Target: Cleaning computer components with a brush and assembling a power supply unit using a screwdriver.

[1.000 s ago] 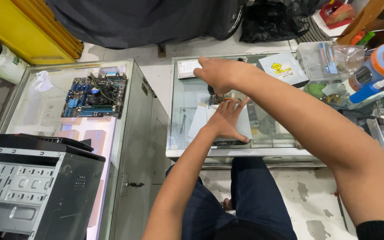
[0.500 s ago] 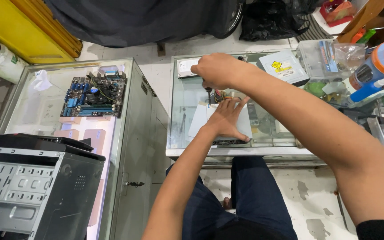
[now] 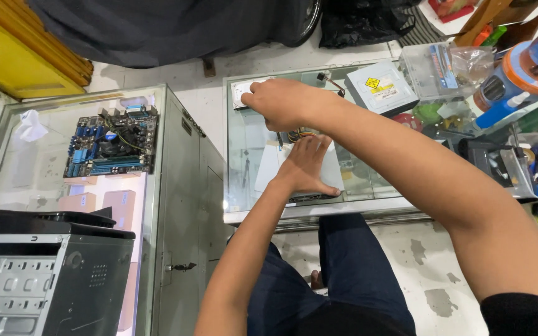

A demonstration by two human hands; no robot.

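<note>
Pressing flat with fingers spread, the left hand (image 3: 306,165) pins a grey box (image 3: 309,180) near the glass desk's (image 3: 244,186) front edge — the right hand (image 3: 278,102) curls shut around a screwdriver (image 3: 279,140) just behind it.

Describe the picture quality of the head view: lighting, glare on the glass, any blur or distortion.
Head view: even, soft light with faint shadows; the glass counter shows only mild reflections, so items beneath stay visible; the motherboard is sharp; the right hand and left hand are slightly soft; the wide lens enlarges the right forearm near the frame edge and bends the counter edges.
</note>
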